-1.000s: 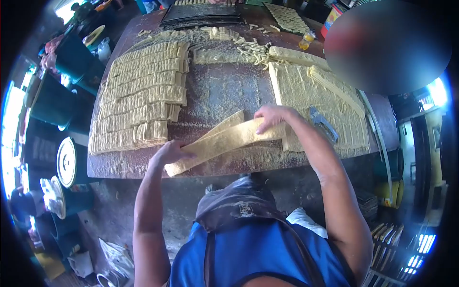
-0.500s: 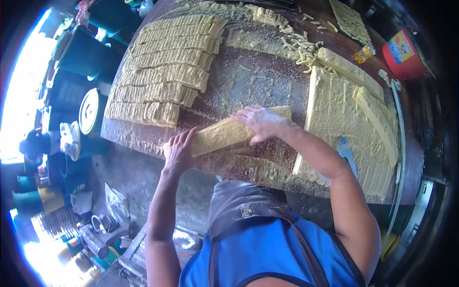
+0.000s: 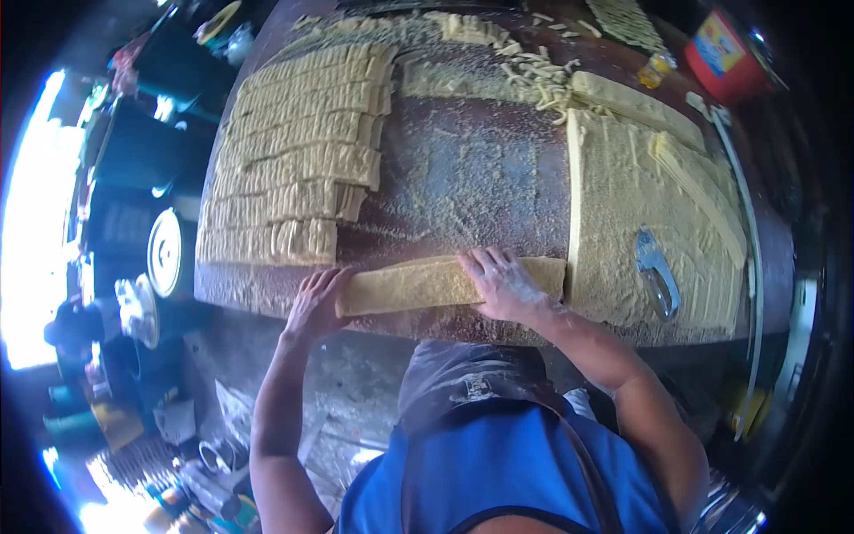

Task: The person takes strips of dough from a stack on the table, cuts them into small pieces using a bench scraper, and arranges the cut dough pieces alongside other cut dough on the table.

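Observation:
A long strip of pale yellow dough (image 3: 405,286) lies along the front edge of the floury table. At its left end, my left hand (image 3: 318,303) grips it with fingers together. My right hand (image 3: 501,283) rests flat over the strip right of its middle, fingers somewhat spread. Rows of cut dough pieces (image 3: 294,147) cover the table's left side. To the right lies a wide dough slab (image 3: 614,196), with a scraper-like metal tool (image 3: 656,271) on it and a loose dough strip (image 3: 698,191) near its right side.
Dough scraps (image 3: 536,73) lie at the back of the table (image 3: 463,169). A red bucket (image 3: 725,58) and a small yellow bottle (image 3: 656,69) stand at the back right. A long pale rod (image 3: 749,240) runs along the right. Bins and a round white lid (image 3: 165,253) are at left.
The strip, earlier slanted and partly lifted with a fold, now lies nearly level along the front edge. Both hands have shifted with it, and the right hand has flattened on it. The view has turned.

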A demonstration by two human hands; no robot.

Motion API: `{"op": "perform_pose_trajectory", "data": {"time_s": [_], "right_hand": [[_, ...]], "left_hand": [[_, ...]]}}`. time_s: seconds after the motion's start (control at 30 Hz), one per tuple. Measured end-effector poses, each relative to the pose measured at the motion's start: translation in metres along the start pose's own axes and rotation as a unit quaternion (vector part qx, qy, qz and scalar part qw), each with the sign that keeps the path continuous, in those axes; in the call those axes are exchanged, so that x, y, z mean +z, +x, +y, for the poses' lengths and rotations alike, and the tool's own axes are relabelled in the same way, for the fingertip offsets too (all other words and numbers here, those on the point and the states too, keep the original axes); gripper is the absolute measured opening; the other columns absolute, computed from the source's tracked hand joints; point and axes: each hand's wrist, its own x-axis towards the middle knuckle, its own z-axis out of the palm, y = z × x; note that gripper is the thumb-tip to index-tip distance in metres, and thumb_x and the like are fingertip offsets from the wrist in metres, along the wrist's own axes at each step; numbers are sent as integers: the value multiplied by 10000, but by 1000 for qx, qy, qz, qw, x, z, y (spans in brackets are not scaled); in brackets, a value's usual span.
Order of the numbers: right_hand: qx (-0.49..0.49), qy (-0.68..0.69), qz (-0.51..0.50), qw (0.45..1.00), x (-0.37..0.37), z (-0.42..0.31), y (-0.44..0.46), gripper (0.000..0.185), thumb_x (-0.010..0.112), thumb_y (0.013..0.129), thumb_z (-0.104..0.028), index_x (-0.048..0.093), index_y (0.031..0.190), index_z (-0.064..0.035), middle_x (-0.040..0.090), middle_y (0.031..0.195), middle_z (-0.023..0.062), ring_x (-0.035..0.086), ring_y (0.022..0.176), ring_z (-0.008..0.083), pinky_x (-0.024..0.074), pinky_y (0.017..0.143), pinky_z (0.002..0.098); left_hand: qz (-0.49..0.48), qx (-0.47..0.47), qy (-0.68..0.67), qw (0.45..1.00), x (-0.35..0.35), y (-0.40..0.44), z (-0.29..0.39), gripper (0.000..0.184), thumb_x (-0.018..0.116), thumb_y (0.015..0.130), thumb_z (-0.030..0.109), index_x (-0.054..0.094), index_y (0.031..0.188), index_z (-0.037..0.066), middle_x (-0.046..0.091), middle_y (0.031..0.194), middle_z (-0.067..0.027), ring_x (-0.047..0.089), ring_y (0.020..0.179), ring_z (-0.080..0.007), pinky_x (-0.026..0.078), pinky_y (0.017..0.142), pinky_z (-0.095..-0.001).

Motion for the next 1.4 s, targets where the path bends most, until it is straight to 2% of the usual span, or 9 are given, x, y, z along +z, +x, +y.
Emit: {"op": "perform_pose_trajectory", "data": {"time_s": [0.27,0.37,0.53,0.7,0.8,0.9,1.03,1.2,1.4], "right_hand": [[80,25,-25,996,-6,-45,13,1010,874,694,-399,366,1495,-48,518,1340,179,478,1290,340,365,1123,499],[107,53,26,993,-16,-45,-8,1049,898,674,-353,341,1520,-81,447,1446,177,394,1382,338,302,1174,507],[211,21,-17,977,-12,-6,-69,1041,902,658,-220,339,1532,-159,372,1526,171,316,1442,352,230,1223,497],[197,106,-43,974,-6,12,-69,1058,889,678,-274,300,1551,-171,359,1543,172,380,1416,366,347,1180,486],[200,86,-14,976,-6,9,-74,1003,884,697,-267,337,1532,-166,358,1551,173,415,1394,371,392,1157,482],[158,89,3,983,-15,26,-93,899,860,749,-253,385,1504,-142,384,1537,185,416,1395,364,398,1157,470],[249,124,191,941,-72,66,-146,714,778,852,-238,441,1463,-83,470,1477,181,462,1362,355,430,1130,458],[455,-38,88,885,-77,105,-223,562,752,862,-198,532,1371,-105,571,1346,186,570,1235,368,509,1009,473],[398,17,127,908,-53,146,-250,515,687,905,-187,493,1367,-71,595,1249,210,643,1068,395,547,886,477]], "left_hand": [[-94,21,3,995,-22,3,-41,955,928,627,286,463,1436,83,554,1382,-123,505,1304,-319,418,1105,-446],[-85,3,35,996,-30,10,5,1082,896,666,510,376,1499,56,491,1449,-173,427,1374,-325,280,1179,-475],[-43,150,-27,987,18,71,94,1081,906,646,449,361,1504,81,507,1428,-154,444,1352,-353,323,1165,-464],[-114,143,-3,983,29,89,120,1001,918,594,258,421,1447,96,550,1314,-142,484,1306,-326,391,1114,-451],[-79,141,-10,987,33,88,121,1037,923,564,204,413,1462,115,550,1312,-139,500,1283,-341,397,1110,-458],[-49,151,-1,987,51,98,151,1003,896,622,289,401,1480,131,549,1325,-148,516,1269,-350,412,1092,-467],[-32,189,-34,981,75,123,214,963,866,673,369,408,1476,101,549,1342,-151,516,1277,-339,392,1096,-478],[-16,168,-34,985,86,131,252,931,869,679,379,436,1453,99,543,1374,-143,509,1295,-343,385,1104,-477],[-38,150,-44,987,83,133,256,962,882,669,388,429,1469,107,528,1416,-147,492,1323,-347,374,1123,-480]]}}
